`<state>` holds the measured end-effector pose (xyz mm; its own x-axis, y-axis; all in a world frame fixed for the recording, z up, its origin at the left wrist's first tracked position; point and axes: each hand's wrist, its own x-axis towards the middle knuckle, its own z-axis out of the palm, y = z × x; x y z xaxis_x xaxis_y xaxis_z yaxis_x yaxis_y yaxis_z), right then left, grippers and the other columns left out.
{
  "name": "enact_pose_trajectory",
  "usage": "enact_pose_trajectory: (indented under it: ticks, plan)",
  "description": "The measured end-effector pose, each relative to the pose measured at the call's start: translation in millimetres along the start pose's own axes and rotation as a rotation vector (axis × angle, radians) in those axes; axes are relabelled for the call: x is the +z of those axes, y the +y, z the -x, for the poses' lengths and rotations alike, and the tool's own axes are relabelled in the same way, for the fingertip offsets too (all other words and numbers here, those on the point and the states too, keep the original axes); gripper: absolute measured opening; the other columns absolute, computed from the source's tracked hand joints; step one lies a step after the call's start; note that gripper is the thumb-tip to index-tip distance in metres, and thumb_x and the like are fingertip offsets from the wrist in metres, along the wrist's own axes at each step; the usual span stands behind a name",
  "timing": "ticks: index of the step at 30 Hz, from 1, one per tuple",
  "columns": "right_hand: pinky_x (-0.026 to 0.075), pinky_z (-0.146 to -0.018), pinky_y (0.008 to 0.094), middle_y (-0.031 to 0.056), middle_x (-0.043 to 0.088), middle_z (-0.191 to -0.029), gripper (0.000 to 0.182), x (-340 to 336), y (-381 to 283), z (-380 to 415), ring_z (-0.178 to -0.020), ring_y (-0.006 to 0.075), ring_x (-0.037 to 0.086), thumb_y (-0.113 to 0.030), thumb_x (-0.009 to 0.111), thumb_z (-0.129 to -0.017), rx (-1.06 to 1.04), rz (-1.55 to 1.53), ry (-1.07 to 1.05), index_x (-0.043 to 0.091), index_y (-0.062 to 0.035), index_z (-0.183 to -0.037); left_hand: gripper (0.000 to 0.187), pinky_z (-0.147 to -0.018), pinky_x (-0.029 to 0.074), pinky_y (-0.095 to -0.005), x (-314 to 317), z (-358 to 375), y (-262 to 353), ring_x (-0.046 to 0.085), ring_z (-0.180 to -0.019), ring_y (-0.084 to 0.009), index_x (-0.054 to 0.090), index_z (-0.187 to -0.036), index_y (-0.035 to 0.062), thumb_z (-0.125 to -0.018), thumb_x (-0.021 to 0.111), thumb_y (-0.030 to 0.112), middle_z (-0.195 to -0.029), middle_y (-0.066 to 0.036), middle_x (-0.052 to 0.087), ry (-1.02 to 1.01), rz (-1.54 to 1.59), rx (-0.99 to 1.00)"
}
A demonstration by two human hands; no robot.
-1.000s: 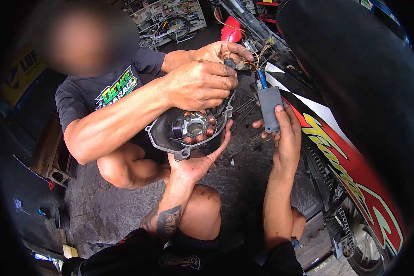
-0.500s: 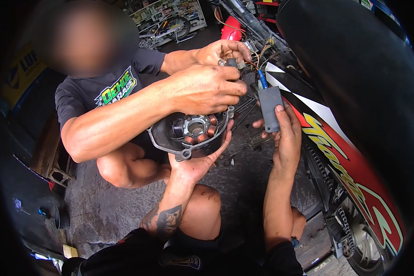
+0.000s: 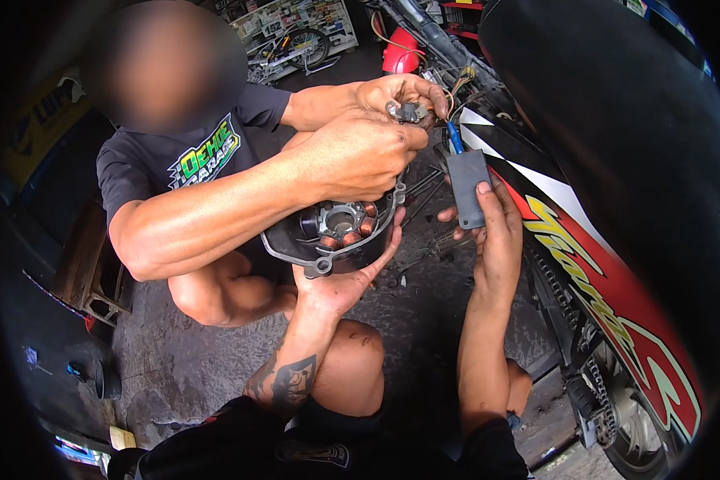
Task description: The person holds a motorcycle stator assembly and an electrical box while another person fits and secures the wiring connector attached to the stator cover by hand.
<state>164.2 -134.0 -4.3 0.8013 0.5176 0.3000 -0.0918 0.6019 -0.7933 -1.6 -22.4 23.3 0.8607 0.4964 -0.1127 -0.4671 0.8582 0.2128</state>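
Observation:
On my left hand (image 3: pixel 336 290) rests a black magneto cover (image 3: pixel 284 254), its palm beneath and fingers spread along the right side. Inside the cover sits a round stator (image 3: pixel 346 224) with copper coils. My right hand (image 3: pixel 500 228) grips a flat, dark grey CDI unit (image 3: pixel 470 184), thumb on its face. A blue sleeve (image 3: pixel 454 136) with wires leaves its upper end. Across from me, a co-worker's hand (image 3: pixel 372 152) reaches over the cover. The co-worker's other hand (image 3: pixel 404 92) is at a small wire connector (image 3: pixel 410 112); the fingertips partly hide it.
Beside me on the right stands a motorcycle with a red and white panel (image 3: pixel 608 272), a black seat (image 3: pixel 616 120) and a chain (image 3: pixel 596 384). Tools (image 3: pixel 428 188) lie on the dark floor beyond my hands. A wooden bench (image 3: pixel 96 272) is at the left.
The co-worker's nearer hand has shifted slightly and the connector has turned, showing more of its side. My hands hold the cover and CDI unit almost where they were.

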Motion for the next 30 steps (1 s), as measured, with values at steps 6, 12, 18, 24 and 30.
enact_pose_trajectory:
  ticks: [6, 12, 18, 24, 30]
  plan:
    - [0.046, -0.051, 0.0221, 0.0179, 0.069, -0.113, 0.046, 0.1, -0.5, -1.0, -0.071, 0.0174, 0.07, -0.032, 0.057, -0.098, 0.006, 0.009, -0.002, 0.055, 0.0035, -0.126, 0.067, -0.112, 0.037, -0.0573, -0.6, 0.2, -0.1, 0.04, -0.136, -0.0473, 0.048, -0.126, -0.0143, -0.095, 0.044, 0.045, -0.122, -0.032, 0.054, 0.022, 0.008, 0.015]
    - [0.046, -0.051, 0.0215, 0.018, 0.069, -0.113, 0.046, 0.1, -0.3, -0.7, -0.071, 0.0176, 0.071, -0.032, 0.057, -0.098, -0.003, 0.007, -0.002, 0.055, 0.0036, -0.127, 0.067, -0.112, 0.037, -0.0576, -0.9, -0.6, 0.3, 0.04, -0.136, -0.0472, 0.048, -0.126, -0.0146, -0.095, 0.044, 0.045, -0.121, -0.031, 0.054, 0.02, 0.032, 0.005]
    - [0.047, -0.05, 0.0212, 0.0177, 0.07, -0.111, 0.045, 0.6, -0.2, -1.2, -0.071, 0.0178, 0.071, -0.031, 0.057, -0.098, -0.006, 0.006, 0.002, 0.055, 0.0036, -0.127, 0.067, -0.113, 0.037, -0.0582, 0.0, -0.2, -0.2, 0.039, -0.137, -0.0471, 0.048, -0.125, -0.0151, -0.095, 0.043, 0.045, -0.12, -0.032, 0.054, 0.055, 0.044, 0.008]
    - [0.047, -0.051, 0.021, 0.0172, 0.07, -0.112, 0.045, 0.5, 0.3, -1.2, -0.071, 0.0175, 0.071, -0.03, 0.056, -0.098, -0.004, 0.012, 0.0, 0.055, 0.0036, -0.127, 0.069, -0.112, 0.037, -0.0578, -0.9, -0.5, -0.5, 0.039, -0.136, -0.0472, 0.047, -0.125, -0.0159, -0.095, 0.043, 0.047, -0.121, -0.033, 0.053, 0.04, 0.03, 0.01]
    - [0.047, -0.051, 0.0211, 0.0169, 0.07, -0.112, 0.045, 0.2, 0.4, -0.8, -0.072, 0.0173, 0.07, -0.03, 0.056, -0.098, -0.002, 0.015, 0.0, 0.056, 0.0034, -0.128, 0.071, -0.112, 0.038, -0.0576, -4.5, -2.1, 2.0, 0.04, -0.136, -0.0476, 0.047, -0.127, -0.0145, -0.095, 0.043, 0.049, -0.134, -0.034, 0.046, -0.008, 0.036, -0.007]
